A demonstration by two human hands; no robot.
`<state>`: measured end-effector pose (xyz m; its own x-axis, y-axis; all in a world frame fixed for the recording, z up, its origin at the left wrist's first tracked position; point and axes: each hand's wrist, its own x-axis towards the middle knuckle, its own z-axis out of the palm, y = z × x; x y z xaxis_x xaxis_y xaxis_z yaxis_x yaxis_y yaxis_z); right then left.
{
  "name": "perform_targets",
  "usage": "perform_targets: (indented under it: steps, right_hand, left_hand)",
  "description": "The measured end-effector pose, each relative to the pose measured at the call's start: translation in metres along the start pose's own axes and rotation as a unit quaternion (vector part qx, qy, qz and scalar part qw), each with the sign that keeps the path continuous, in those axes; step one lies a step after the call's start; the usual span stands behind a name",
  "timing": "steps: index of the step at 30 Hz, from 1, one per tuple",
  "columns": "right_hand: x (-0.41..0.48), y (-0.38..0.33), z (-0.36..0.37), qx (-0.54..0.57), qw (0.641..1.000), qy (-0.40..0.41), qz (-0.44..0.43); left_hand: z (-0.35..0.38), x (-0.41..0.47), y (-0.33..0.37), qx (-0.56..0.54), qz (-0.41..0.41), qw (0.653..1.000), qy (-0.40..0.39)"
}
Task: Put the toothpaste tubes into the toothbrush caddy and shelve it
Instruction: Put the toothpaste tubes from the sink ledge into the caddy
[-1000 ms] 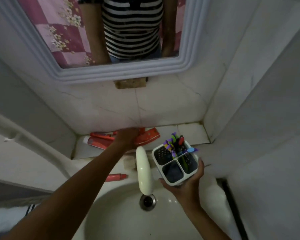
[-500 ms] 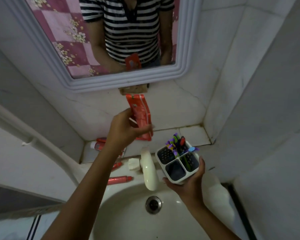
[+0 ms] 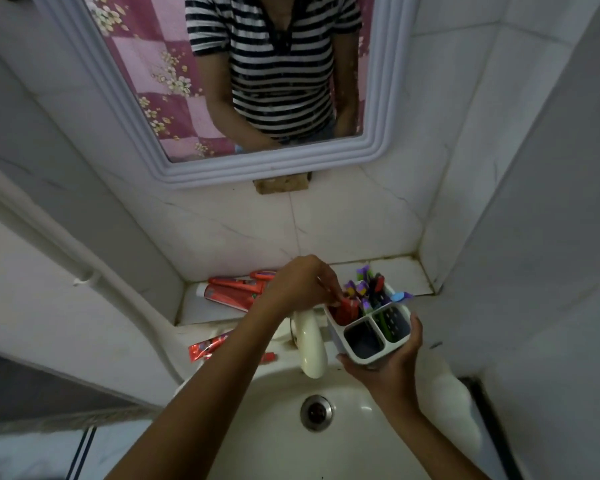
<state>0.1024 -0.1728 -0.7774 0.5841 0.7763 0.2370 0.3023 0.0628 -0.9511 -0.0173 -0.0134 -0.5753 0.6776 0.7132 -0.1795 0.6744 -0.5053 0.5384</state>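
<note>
My right hand holds a white toothbrush caddy from below, above the sink. Several toothbrushes stand in its far compartment. My left hand grips a red toothpaste tube that sits mostly inside the caddy's left compartment. Two red tubes lie on the tiled ledge behind the sink. Another red tube lies on the sink's left rim, partly hidden by my left forearm.
A cream tap juts over the basin beside the caddy. The sink with its drain lies below. A framed mirror hangs on the tiled wall. The ledge's right corner meets a side wall.
My left hand picked a red tube off the ledge, lifted it, then lowered it into the caddy's left compartment. The caddy stayed in my right hand.
</note>
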Motion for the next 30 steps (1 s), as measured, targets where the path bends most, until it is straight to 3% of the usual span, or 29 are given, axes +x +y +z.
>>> perform_targets:
  steps: [4,6,7,10,12,14,16,20,24,27,30]
  right_hand:
    - [-0.003,0.0,0.004,0.017,1.0,0.006,-0.013]
    - [-0.002,-0.001,0.003,0.027,0.999,0.012,-0.013]
    - [-0.002,-0.002,0.003,0.029,0.999,0.012,-0.013]
    - [-0.002,-0.005,0.001,0.016,1.0,0.011,-0.013]
    - [-0.003,-0.006,0.001,0.01,1.0,0.011,-0.011]
    - [-0.003,-0.007,0.002,0.007,1.0,0.009,-0.01]
    - [-0.002,-0.008,0.002,0.004,1.0,0.006,-0.008]
    - [-0.002,-0.007,0.002,-0.007,1.0,0.004,-0.008]
    - [-0.001,-0.009,0.003,0.006,1.0,-0.002,0.0]
    - [-0.001,-0.012,0.003,0.009,1.0,0.009,0.003]
    - [-0.003,-0.013,0.004,-0.002,1.0,0.019,-0.007]
  left_hand:
    - [-0.014,-0.006,-0.014,-0.073,-0.002,0.997,-0.037]
    - [-0.024,-0.009,-0.039,-0.119,-0.012,0.993,-0.006]
    - [-0.027,-0.011,-0.057,-0.092,-0.027,0.995,0.024]
    - [-0.026,-0.014,-0.12,0.128,-0.107,0.983,0.074]
    - [-0.019,-0.016,-0.15,0.3,-0.161,0.94,-0.003]
    - [-0.012,-0.015,-0.171,0.453,-0.149,0.876,-0.074]
    - [-0.008,-0.013,-0.18,0.501,-0.116,0.853,-0.095]
    - [-0.006,-0.006,-0.179,0.526,-0.058,0.842,-0.1]
    - [-0.013,-0.008,-0.172,0.448,-0.065,0.89,-0.056]
    - [-0.029,-0.018,-0.146,0.246,-0.064,0.965,0.072]
    - [-0.051,-0.028,-0.091,0.007,-0.011,0.991,0.136]
